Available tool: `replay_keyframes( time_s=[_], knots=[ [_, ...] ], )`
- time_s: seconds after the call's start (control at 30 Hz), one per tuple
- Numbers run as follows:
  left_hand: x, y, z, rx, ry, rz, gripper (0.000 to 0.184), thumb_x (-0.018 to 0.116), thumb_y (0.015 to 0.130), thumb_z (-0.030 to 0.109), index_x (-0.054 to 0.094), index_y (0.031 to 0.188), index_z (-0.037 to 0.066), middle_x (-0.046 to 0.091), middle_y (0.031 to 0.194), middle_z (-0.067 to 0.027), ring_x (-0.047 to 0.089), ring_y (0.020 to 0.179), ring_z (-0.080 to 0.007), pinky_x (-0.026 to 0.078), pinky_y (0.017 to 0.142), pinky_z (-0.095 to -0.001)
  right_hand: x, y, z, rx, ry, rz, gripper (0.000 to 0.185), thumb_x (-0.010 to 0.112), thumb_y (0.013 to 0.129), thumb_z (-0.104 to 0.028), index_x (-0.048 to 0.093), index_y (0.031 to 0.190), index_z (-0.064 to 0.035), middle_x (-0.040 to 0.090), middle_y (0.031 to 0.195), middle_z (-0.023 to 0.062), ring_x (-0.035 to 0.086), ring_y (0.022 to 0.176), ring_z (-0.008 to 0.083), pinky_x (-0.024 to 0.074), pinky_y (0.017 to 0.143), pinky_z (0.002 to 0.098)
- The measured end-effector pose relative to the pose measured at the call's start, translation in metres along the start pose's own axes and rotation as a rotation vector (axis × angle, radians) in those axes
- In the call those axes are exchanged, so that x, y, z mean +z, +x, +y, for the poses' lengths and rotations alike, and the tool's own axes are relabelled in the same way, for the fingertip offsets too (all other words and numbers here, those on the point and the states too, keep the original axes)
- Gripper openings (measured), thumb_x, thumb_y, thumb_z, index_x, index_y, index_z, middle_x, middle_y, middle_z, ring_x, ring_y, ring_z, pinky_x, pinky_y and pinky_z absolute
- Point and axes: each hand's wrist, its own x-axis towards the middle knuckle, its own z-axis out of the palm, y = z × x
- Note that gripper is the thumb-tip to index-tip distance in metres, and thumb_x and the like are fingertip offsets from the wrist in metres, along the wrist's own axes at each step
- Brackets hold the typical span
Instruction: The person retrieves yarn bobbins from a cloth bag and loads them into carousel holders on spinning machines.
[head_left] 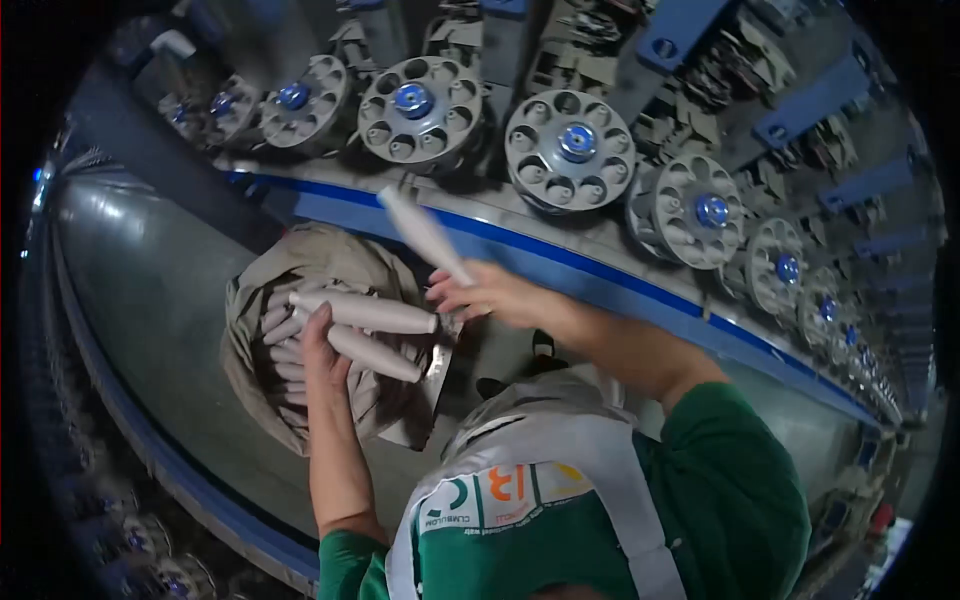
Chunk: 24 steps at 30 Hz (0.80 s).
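My left hand [325,350] is closed around pale yarn bobbins over the mouth of a cloth sack [245,345]. One yarn bobbin [375,312] lies across the top of that hand, and a second bobbin [375,355] slants down beneath it. More bobbins [285,355] are heaped inside the sack. Between the fingers of my right hand [490,293], a single bobbin [425,232] is gripped by its lower end. It tilts up and to the left, slightly blurred, toward the machine's row of round magazines.
Along the machine stand several round magazines with blue hubs, among them a near one [570,150] and its left neighbour [420,110]. Their pockets ring each hub. A blue rail [620,270] runs below them. Grey floor [140,290] extends to the left, bounded by another blue rail [170,475].
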Motion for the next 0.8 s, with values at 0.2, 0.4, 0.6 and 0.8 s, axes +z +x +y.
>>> replay_keyframes(
  time_s=[0.2,0.4,0.6,0.8],
  knots=[
    [0.031,-0.035,0.04,0.171,-0.093,-0.306,0.041,0.068,0.069,0.023,0.05,0.102,0.005,0.059,0.092,-0.0146,0.06,0.082,-0.0248,0.053,0.07,-0.036,-0.049,-0.024,-0.076,-0.167,0.23,0.013,0.036,0.05,0.09,-0.013,0.041,0.124,-0.0062,0.051,0.123,0.016,0.059,0.086,0.0211,0.0504,0.069,0.0322],
    [0.074,-0.009,0.079,0.209,0.136,-0.461,0.056,0.073,0.062,0.023,0.049,0.108,0.001,0.06,0.091,-0.0178,0.062,0.082,-0.0258,0.054,0.074,-0.0371,-0.042,0.017,-0.099,-0.115,0.162,-0.174,0.037,0.053,0.084,-0.011,0.043,0.118,0.0004,0.057,0.086,0.0116,0.053,0.059,0.0121,0.0419,0.051,0.0212],
    [0.119,0.083,0.093,0.036,0.283,-0.449,0.071,0.071,0.063,0.018,0.042,0.126,0.0,0.059,0.098,-0.015,0.061,0.084,-0.0237,0.051,0.077,-0.0351,-0.046,0.11,-0.12,0.231,-0.331,-0.486,0.023,0.048,0.091,-0.016,0.049,0.107,-0.0003,0.047,0.065,0.0005,0.042,0.051,0.005,0.0311,0.044,0.0187],
    [0.125,0.157,0.134,0.11,0.33,-0.239,0.071,0.071,0.062,0.023,0.044,0.123,-0.001,0.058,0.097,-0.0144,0.06,0.084,-0.0235,0.052,0.076,-0.0349,-0.119,0.17,-0.167,0.018,-0.407,-0.245,0.019,0.047,0.094,-0.021,0.053,0.092,-0.0026,0.045,0.067,-0.0032,0.039,0.054,0.0024,0.0303,0.046,0.0182]
  ],
)
